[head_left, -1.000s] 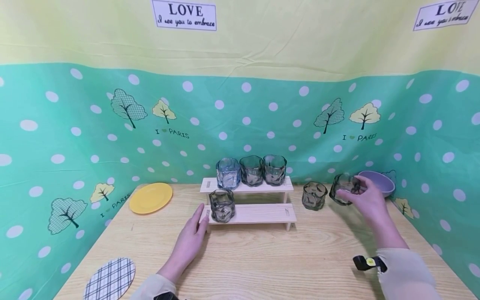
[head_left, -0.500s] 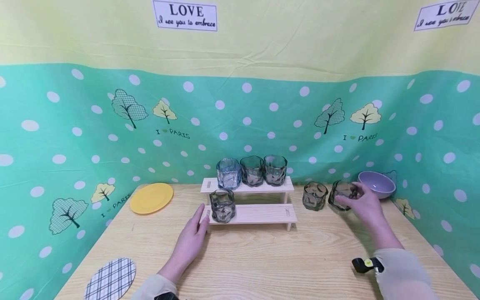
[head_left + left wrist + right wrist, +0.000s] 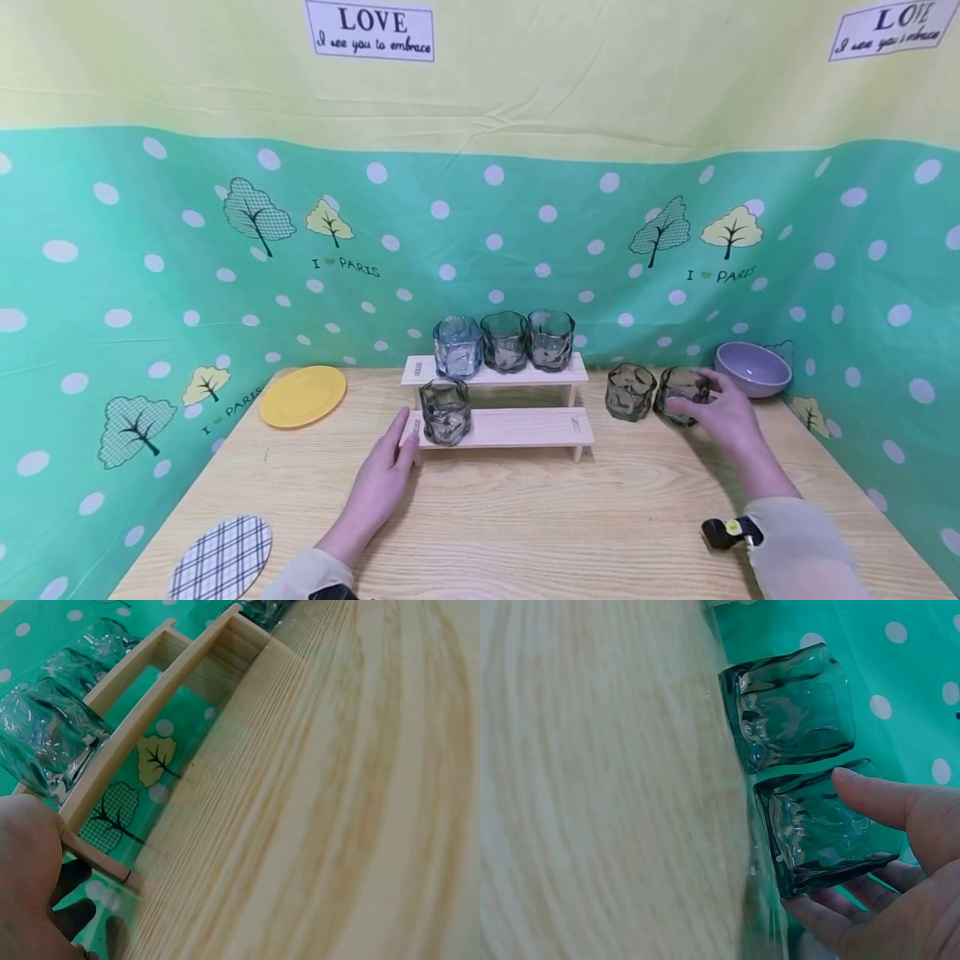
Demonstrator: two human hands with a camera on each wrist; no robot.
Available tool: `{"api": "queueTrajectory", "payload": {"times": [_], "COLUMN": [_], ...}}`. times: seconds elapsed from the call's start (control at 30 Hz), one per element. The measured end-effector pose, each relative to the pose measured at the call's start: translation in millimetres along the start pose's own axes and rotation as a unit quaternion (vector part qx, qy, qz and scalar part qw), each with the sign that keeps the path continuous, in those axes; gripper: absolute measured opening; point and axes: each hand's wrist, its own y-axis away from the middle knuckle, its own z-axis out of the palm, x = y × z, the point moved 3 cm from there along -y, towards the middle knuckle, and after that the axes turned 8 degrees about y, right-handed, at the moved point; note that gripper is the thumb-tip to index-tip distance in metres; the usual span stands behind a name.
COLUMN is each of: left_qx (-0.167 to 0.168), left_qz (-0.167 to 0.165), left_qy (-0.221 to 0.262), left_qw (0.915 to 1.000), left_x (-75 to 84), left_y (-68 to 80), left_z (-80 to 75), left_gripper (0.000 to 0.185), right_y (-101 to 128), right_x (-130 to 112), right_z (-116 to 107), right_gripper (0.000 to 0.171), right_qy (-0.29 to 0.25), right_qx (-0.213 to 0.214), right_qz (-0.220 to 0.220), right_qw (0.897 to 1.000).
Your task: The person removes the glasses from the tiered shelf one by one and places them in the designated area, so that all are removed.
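Head view, right hand (image 3: pixel 722 414): fingers curled round a dark glass (image 3: pixel 678 394) that stands on the table (image 3: pixel 525 517), just beside a second glass (image 3: pixel 628 392) to its left; whether the two touch I cannot tell here.
Head view, left hand (image 3: pixel 382 483): flat on the table, fingers straight, tips at the left end of the lower step of the rack (image 3: pixel 517 427), holding nothing.
Head view, rack: one glass on the lower step (image 3: pixel 444 410), three on the upper (image 3: pixel 504 340).
Head view, around: yellow plate (image 3: pixel 302 396) at left, checked mat (image 3: pixel 221 557) at the near left corner, purple bowl (image 3: pixel 752 367) behind the right hand.
Left wrist view: rack (image 3: pixel 150 742) from the side, glasses (image 3: pixel 45 739) on it; only part of the hand (image 3: pixel 26 877) shows, so its fingers cannot be read here.
Right wrist view: thumb and fingers (image 3: pixel 877 799) clasp the held glass (image 3: pixel 825 832); the neighbour glass (image 3: pixel 787 705) sits close above it, the gap very thin.
Risk: the two glasses are so close that, I judge, a sideways drag would knock them together; smooth, wavy walls might also slip in a loose hold.
Hard to make out: the far side of the held glass, hidden by the palm; the table blurs in both wrist views.
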Motion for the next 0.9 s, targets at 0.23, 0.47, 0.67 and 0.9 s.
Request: {"api": "queueTrajectory", "payload": {"times": [0.23, 0.47, 0.67, 0.9], "left_qx": [0.001, 0.000, 0.001, 0.002], "left_qz": [-0.001, 0.000, 0.001, 0.002], "left_qy": [-0.003, -0.002, -0.001, -0.001], "left_qw": [1.0000, 1.0000, 1.0000, 1.0000], "left_x": [0.5, 1.3, 0.6, 0.1], "left_y": [0.6, 1.1, 0.9, 0.0], "left_z": [0.3, -0.4, -0.2, 0.1], "left_gripper": [0.061, 0.061, 0.061, 0.061], "right_y": [0, -1, 2, 7], "right_x": [3, 4, -1, -15], "right_z": [3, 4, 3, 0], "right_gripper": [0.117, 0.116, 0.120, 0.123], "right_qy": [-0.011, -0.008, 0.000, 0.005], "right_qx": [-0.008, -0.027, -0.035, -0.007], "right_qz": [-0.006, -0.022, -0.031, -0.053], "right_qw": [1.000, 0.999, 0.999, 0.999]}}
